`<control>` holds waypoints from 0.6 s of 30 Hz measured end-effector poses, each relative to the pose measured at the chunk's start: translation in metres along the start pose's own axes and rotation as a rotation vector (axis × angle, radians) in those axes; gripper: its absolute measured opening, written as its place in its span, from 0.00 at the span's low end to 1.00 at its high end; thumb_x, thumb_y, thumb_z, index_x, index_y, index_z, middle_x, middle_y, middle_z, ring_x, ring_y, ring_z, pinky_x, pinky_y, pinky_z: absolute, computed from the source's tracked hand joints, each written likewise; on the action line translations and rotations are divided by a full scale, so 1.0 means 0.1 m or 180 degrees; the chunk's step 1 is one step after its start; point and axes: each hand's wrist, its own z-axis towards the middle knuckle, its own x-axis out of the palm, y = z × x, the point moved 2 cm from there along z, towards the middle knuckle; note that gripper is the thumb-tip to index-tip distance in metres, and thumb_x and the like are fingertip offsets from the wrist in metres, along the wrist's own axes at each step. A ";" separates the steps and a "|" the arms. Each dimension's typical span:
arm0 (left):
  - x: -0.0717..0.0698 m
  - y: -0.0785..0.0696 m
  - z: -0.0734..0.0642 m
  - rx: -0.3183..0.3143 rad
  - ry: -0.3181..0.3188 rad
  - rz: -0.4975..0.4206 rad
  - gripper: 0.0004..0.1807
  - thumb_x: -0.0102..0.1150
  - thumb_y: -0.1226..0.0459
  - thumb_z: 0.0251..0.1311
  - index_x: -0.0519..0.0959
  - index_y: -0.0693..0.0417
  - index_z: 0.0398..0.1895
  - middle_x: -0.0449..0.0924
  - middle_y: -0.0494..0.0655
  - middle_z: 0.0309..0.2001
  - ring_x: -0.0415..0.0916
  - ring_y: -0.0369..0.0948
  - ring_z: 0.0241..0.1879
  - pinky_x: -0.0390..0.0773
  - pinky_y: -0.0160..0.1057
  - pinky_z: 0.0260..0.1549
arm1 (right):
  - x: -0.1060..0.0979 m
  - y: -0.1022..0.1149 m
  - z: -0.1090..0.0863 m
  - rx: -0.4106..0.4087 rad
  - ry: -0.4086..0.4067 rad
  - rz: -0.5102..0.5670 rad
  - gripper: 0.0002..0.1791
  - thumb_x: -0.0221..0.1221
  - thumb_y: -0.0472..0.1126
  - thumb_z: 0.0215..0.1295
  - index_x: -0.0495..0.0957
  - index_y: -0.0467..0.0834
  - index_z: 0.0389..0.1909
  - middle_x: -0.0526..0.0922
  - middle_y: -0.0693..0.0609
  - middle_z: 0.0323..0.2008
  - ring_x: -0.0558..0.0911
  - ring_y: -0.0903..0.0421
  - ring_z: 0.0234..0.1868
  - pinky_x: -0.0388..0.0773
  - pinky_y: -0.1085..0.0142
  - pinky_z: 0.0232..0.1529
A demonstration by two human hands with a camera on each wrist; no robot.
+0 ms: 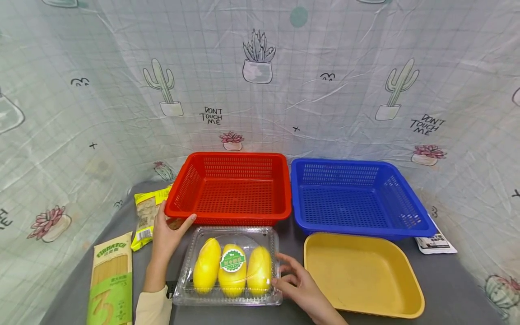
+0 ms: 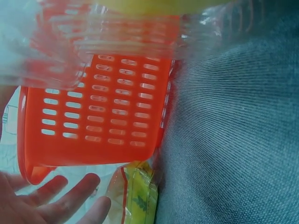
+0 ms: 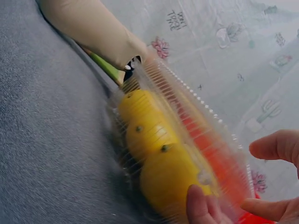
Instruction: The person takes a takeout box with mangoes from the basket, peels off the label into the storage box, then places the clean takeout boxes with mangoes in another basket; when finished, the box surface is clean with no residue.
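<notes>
A clear plastic box [image 1: 184, 289] with three yellow mangoes [image 1: 207, 266] and a green round label sits at the front middle. My right hand [image 1: 302, 291] is at the box's right side, thumb and fingers apart; the right wrist view has its fingers [image 3: 201, 205] by the mangoes [image 3: 170, 182]. Whether they touch the box is unclear. Beyond the box's left side, my left hand [image 1: 164, 237] is by the front left corner of a red basket [image 1: 227, 215]. In the left wrist view, its spread fingers [image 2: 77, 193] lie close to that basket [image 2: 93, 149], gripping nothing.
A blue basket [image 1: 345, 228] stands right of the red one, with a yellow tray [image 1: 365, 275] before it. At left lie a yellow snack bag [image 1: 144, 216] and a noodle pack [image 1: 109, 284]. A white packet [image 1: 436, 243] is partly under the blue basket.
</notes>
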 end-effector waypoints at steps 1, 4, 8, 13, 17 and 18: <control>0.01 -0.01 0.00 -0.0013 0.0026 -0.0043 0.56 0.70 0.54 0.55 0.43 0.58 0.77 0.57 0.65 0.68 0.70 0.60 0.58 0.71 0.55 0.58 | -0.01 0.02 -0.02 -0.0041 -0.0008 -0.0110 0.36 0.61 0.41 0.67 0.58 0.39 0.72 0.68 0.40 0.53 0.79 0.55 0.42 0.80 0.63 0.41; 0.03 -0.01 0.00 -0.0075 0.0121 -0.0206 0.57 0.70 0.56 0.56 0.38 0.59 0.77 0.54 0.65 0.70 0.73 0.62 0.56 0.73 0.51 0.53 | -0.05 0.06 -0.08 -0.0215 -0.0010 -0.0322 0.33 0.61 0.40 0.67 0.62 0.37 0.70 0.67 0.34 0.60 0.79 0.50 0.48 0.80 0.63 0.42; 0.01 -0.01 -0.01 -0.0059 0.0127 -0.0197 0.55 0.69 0.57 0.57 0.41 0.58 0.77 0.57 0.64 0.69 0.74 0.61 0.55 0.74 0.47 0.51 | -0.06 0.13 -0.16 -0.0554 0.0108 -0.0532 0.29 0.60 0.37 0.67 0.66 0.35 0.67 0.63 0.33 0.64 0.75 0.40 0.57 0.80 0.66 0.44; -0.05 -0.02 -0.02 0.0059 0.0063 -0.0178 0.50 0.68 0.60 0.58 0.46 0.61 0.76 0.58 0.65 0.67 0.74 0.63 0.54 0.77 0.24 0.43 | -0.08 0.21 -0.22 -0.1130 -0.0090 -0.0826 0.18 0.60 0.35 0.67 0.75 0.36 0.57 0.74 0.38 0.55 0.76 0.47 0.52 0.81 0.68 0.40; -0.11 -0.02 -0.04 0.0155 0.0005 -0.0168 0.46 0.66 0.62 0.60 0.50 0.59 0.76 0.57 0.67 0.65 0.74 0.65 0.52 0.69 0.12 0.34 | -0.07 0.27 -0.20 -0.1648 -0.0285 -0.0703 0.10 0.59 0.29 0.65 0.79 0.35 0.47 0.79 0.41 0.44 0.78 0.58 0.44 0.81 0.68 0.36; -0.12 -0.02 -0.05 0.0178 -0.0009 -0.0149 0.45 0.65 0.63 0.60 0.51 0.58 0.76 0.57 0.67 0.64 0.74 0.65 0.51 0.69 0.12 0.34 | -0.06 0.29 -0.19 -0.1728 -0.0280 -0.0637 0.09 0.58 0.28 0.65 0.80 0.34 0.46 0.79 0.43 0.43 0.79 0.60 0.43 0.81 0.69 0.36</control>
